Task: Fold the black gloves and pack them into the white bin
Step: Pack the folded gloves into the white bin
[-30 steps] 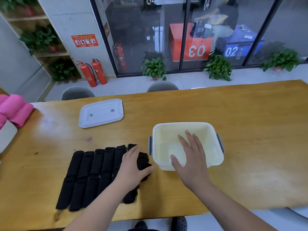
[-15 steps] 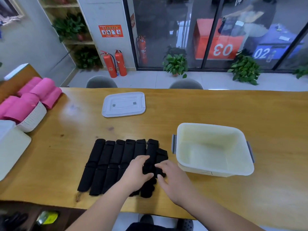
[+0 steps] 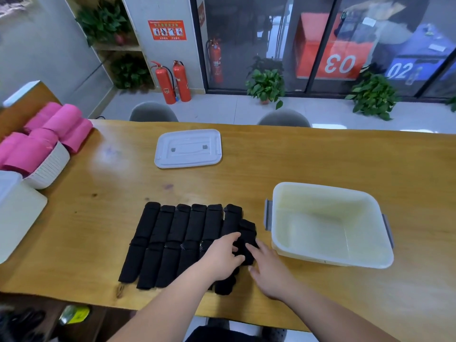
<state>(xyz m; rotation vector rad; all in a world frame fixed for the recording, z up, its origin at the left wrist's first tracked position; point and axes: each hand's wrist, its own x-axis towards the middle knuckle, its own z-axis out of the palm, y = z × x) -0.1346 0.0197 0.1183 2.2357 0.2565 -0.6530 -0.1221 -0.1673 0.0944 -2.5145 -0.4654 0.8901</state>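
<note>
Several black gloves lie side by side as long strips on the wooden table. The rightmost black glove sits a little nearer to me than the others. My left hand grips this glove from the left, fingers and thumb curled onto it. My right hand touches its right edge with fairly straight fingers. The white bin stands just right of the gloves, with nothing inside.
The bin's white lid lies flat further back on the table. A white basket of pink rolls and a white box stand at the left end. Two grey chairs are behind the far edge.
My right hand came out of the white bin and moved left to the rightmost glove. My left hand stayed on that glove and curled onto it. The view shifted left.
</note>
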